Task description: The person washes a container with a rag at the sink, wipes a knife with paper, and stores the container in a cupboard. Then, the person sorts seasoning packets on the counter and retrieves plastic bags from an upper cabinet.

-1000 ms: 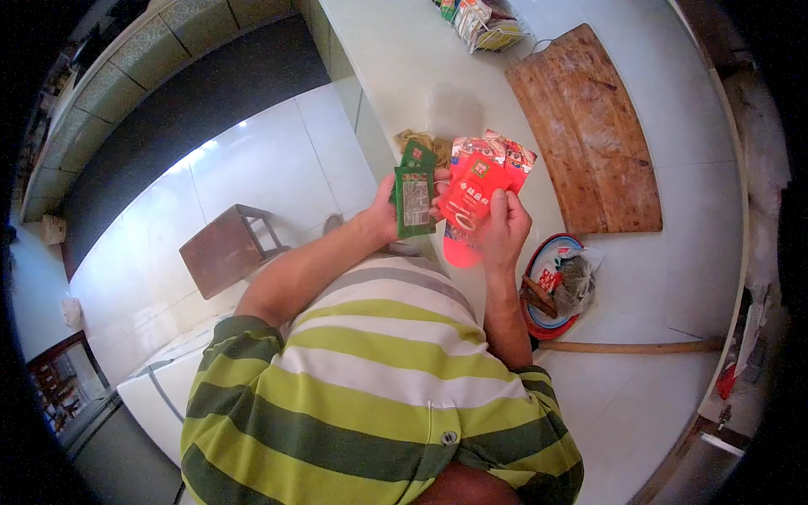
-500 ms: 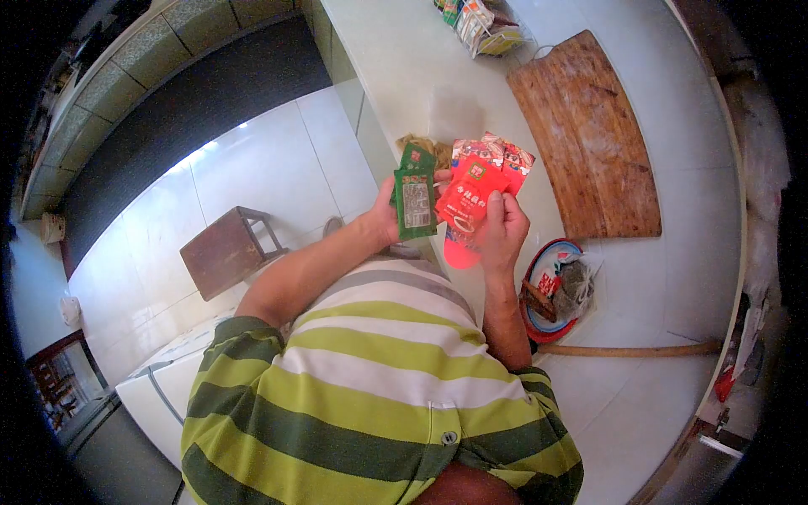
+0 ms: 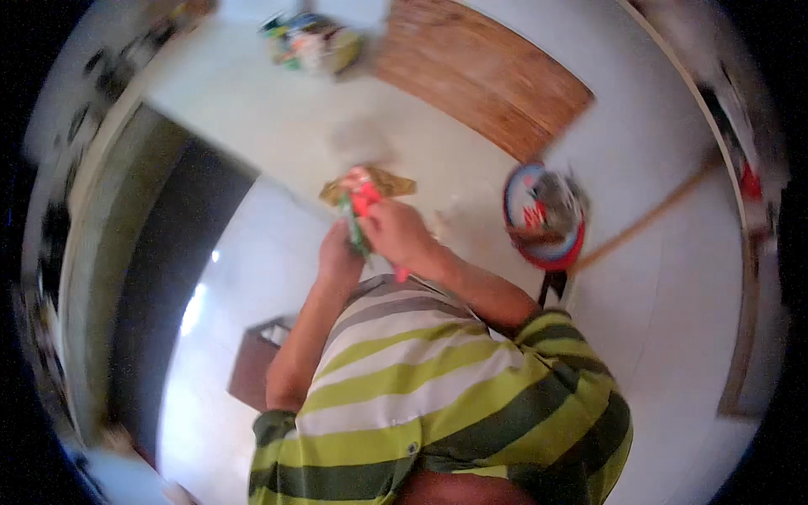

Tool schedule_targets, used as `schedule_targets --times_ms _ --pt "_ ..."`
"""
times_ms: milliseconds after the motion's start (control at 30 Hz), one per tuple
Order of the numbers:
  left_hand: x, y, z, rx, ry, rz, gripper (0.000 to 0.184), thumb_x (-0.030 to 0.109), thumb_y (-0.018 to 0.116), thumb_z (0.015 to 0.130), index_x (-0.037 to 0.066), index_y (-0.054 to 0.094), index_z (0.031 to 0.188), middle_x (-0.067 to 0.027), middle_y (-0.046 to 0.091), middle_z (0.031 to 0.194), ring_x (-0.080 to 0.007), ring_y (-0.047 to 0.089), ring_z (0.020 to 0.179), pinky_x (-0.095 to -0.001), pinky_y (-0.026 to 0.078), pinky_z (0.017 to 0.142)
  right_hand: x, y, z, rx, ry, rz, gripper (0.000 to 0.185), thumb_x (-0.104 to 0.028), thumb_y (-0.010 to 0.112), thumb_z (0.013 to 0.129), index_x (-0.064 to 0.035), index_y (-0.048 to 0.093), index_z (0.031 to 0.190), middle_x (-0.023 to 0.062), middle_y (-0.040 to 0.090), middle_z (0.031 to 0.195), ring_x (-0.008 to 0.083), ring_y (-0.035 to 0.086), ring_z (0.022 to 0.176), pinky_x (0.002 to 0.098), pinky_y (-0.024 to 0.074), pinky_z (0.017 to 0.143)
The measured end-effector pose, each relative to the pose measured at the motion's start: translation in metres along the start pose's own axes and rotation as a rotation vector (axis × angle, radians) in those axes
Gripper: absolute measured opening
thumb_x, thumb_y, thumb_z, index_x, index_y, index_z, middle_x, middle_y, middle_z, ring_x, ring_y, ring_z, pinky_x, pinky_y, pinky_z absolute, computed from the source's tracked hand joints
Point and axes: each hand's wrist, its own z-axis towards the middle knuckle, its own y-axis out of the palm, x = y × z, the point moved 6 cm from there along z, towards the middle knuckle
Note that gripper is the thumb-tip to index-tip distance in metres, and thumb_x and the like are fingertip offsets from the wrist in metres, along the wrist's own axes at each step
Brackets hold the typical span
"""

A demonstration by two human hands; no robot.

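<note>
Close together in front of my striped shirt, both hands are closed on small packets, blurred by motion. My left hand (image 3: pixel 338 250) grips green packets (image 3: pixel 357 237), seen nearly edge-on. In my right hand (image 3: pixel 400 231) are red packets (image 3: pixel 364 199), tilted and partly covered by the fingers. The red and green packets overlap or touch; I cannot tell which. Just beyond them a crumpled golden-brown wrapper (image 3: pixel 397 184) lies on the counter (image 3: pixel 446 139). A pale, blurred object (image 3: pixel 360 139) sits behind the wrapper.
A wooden board (image 3: pixel 488 71) lies at the back right. Nearer stands a red-rimmed basin (image 3: pixel 515 240) with plastic-wrapped things inside. A basket of colourful packages (image 3: pixel 311 46) is at the back left. A brown stool (image 3: pixel 252 366) stands on the floor at left; a wooden stick (image 3: pixel 644 219) lies right.
The view has turned and shifted. My hands have come together, bringing the red packets against or over the green ones. The packets, earlier facing me, now show mostly their edges.
</note>
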Motion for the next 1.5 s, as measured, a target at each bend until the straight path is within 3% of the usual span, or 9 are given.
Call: schedule_targets --times_ms 33,133,300,500,1033,1100,1233,1367,1500 --pt "0.04 0.011 -0.013 0.021 0.25 0.732 0.018 0.003 0.051 0.095 0.003 0.057 0.112 -0.0099 0.064 0.106 -0.0235 0.062 0.095 -0.0376 0.05 0.084 0.0 -0.001 -0.003 0.092 -0.08 0.054 0.031 -0.027 0.059 0.09 -0.0012 0.062 0.074 0.0217 0.062 0.072 0.042 0.063 0.069 0.0515 0.0492 0.064" --pt "0.017 0.001 0.004 0.213 -0.139 -0.479 0.023 0.013 0.052 0.1 0.001 0.051 0.12 -0.0106 0.063 0.105 -0.0237 0.064 0.096 -0.0364 0.053 0.084 -0.001 -0.012 0.001 0.051 0.034 0.152 0.037 -0.03 0.058 0.092 0.002 0.061 0.073 0.0243 0.062 0.076 0.042 0.063 0.071 0.051 0.0493 0.065" --pt "0.043 0.016 0.013 0.299 0.014 -0.257 0.028 0.017 0.045 0.101 -0.003 0.053 0.118 -0.0093 0.062 0.104 -0.014 0.059 0.093 -0.0285 0.05 0.075 0.02 -0.012 -0.008 0.117 0.09 0.279 0.029 -0.022 0.065 0.089 0.001 0.057 0.104 0.0231 0.061 0.095 0.0414 0.062 0.084 0.0454 0.0496 0.076" --pt "0.048 0.053 0.031 0.061 0.069 -0.045 0.033 0.005 0.051 0.096 -0.002 0.051 0.128 -0.0098 0.061 0.111 -0.0136 0.059 0.096 -0.0296 0.049 0.08 0.048 -0.012 -0.024 0.203 0.192 0.379 0.096 0.003 0.054 0.083 -0.0053 -0.012 0.152 0.0361 0.054 0.123 0.0495 0.061 0.103 0.052 0.0519 0.083" --pt "0.014 0.041 0.029 -0.158 -0.338 -0.163 0.029 0.019 0.047 0.103 0.0 0.052 0.123 -0.0119 0.065 0.11 -0.0241 0.066 0.099 -0.0394 0.055 0.087 0.119 -0.026 -0.042 0.06 0.197 0.808 0.05 -0.014 0.06 0.094 0.0005 0.041 0.139 0.0185 0.067 0.107 0.0268 0.07 0.087 0.0351 0.0554 0.076" --pt "0.045 0.038 0.026 -0.283 0.085 0.884 0.026 0.02 0.048 0.102 0.0 0.053 0.117 -0.0099 0.065 0.105 -0.0222 0.066 0.095 -0.0375 0.054 0.084 0.156 -0.035 -0.051 0.271 0.217 0.499 0.058 -0.009 0.068 0.086 -0.0053 0.046 0.139 0.0149 0.061 0.119 0.0217 0.061 0.103 0.0352 0.0504 0.086" --pt "0.001 -0.015 0.024 0.085 -0.291 -0.338 0.025 0.021 0.05 0.101 0.002 0.054 0.116 -0.007 0.064 0.099 -0.0203 0.065 0.088 -0.0326 0.053 0.076 0.21 -0.084 -0.068 0.426 0.387 -0.197 0.1 -0.017 0.086 0.067 -0.0055 0.029 0.148 0.0299 0.025 0.15 0.0483 0.029 0.137 0.0531 0.0344 0.108" --pt "-0.006 -0.036 0.013 0.033 -0.271 0.081 0.033 0.027 0.038 0.106 0.001 0.05 0.122 -0.0072 0.061 0.104 -0.0182 0.061 0.093 -0.0352 0.051 0.084 0.27 -0.039 -0.068 0.269 0.463 0.064 0.126 -0.018 0.087 0.067 -0.0084 -0.003 0.154 0.0335 0.012 0.154 0.0518 0.025 0.139 0.0539 0.0368 0.108" --pt "-0.032 -0.044 0.01 0.149 -0.384 -0.438 0.034 0.029 0.04 0.106 0.002 0.05 0.123 -0.0069 0.062 0.105 -0.019 0.062 0.096 -0.0381 0.05 0.088 0.273 0.018 -0.049 0.071 0.537 0.006 0.092 -0.017 0.081 0.071 -0.004 0.032 0.147 0.0374 0.041 0.138 0.0498 0.046 0.126 0.052 0.0461 0.098"
